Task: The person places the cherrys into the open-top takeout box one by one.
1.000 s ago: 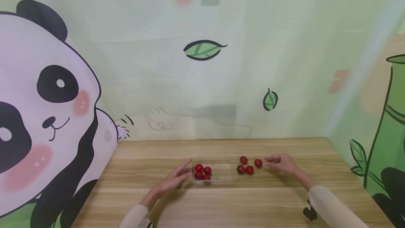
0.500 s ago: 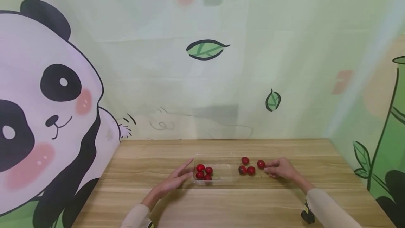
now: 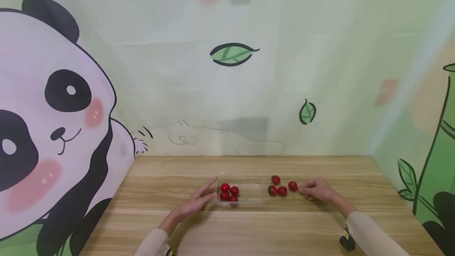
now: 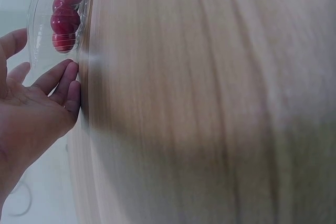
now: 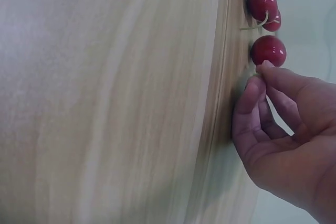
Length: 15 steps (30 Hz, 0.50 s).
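Note:
A clear plastic box (image 3: 250, 193) lies on the table with several red cherries (image 3: 224, 188) at its left end. My left hand (image 3: 192, 205) is at that end, fingers extended and thumb apart; the left wrist view shows the fingertips (image 4: 72, 67) close against the plastic, though contact is hard to confirm. To the right of the box are several loose cherries (image 3: 282, 191). My right hand (image 3: 318, 190) pinches the rightmost cherry (image 5: 268, 51) at its stem side, with thumb and forefinger together. Most of that stem is hidden by the fingertips. The cherry appears to rest on the table.
The wood-grain table (image 3: 227, 232) spreads around the box. Behind it hangs a pale green backdrop (image 3: 160, 70) printed with a panda and leaves. A loose cherry (image 3: 275, 179) lies behind the others, near the box's right end.
My right hand's fingers have come down and together at the rightmost cherry, which has shifted slightly toward me. The left hand, the box and the other cherries have stayed put.

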{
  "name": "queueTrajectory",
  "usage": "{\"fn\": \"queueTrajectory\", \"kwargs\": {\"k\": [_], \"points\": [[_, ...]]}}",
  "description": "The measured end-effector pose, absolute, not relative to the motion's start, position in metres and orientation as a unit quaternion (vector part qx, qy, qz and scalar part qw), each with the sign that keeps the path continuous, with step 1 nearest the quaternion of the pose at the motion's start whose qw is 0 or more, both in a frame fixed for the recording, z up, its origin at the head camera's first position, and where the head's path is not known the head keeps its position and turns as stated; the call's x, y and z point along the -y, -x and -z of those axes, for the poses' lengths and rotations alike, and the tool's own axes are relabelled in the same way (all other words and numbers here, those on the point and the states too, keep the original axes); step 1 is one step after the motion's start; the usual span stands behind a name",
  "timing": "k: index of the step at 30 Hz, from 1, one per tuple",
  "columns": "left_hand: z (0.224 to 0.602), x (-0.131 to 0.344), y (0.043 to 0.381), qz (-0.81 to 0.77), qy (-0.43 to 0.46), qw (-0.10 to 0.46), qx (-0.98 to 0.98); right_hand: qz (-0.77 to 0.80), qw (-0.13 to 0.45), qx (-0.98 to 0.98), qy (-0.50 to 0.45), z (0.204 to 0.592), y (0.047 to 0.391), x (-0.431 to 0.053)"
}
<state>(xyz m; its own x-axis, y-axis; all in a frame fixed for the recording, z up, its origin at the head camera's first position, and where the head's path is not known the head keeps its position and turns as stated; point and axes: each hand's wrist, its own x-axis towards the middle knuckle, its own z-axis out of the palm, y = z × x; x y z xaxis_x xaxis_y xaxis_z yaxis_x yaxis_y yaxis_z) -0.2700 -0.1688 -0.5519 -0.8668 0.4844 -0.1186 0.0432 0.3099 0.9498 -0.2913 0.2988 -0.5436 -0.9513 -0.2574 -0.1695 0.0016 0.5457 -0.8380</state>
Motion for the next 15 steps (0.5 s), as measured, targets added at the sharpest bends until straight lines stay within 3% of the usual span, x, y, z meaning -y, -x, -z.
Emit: {"fn": "queueTrajectory", "kwargs": {"k": [9,15], "points": [[0.55,0.167,0.272,-0.564,-0.171,0.195,-0.784,0.4,0.052,-0.907,0.119,0.525,0.296,-0.288],[0.549,0.17,0.269,-0.562,-0.174,0.191,-0.786,0.439,0.071,-0.885,0.137,0.502,0.295,-0.26]]}}
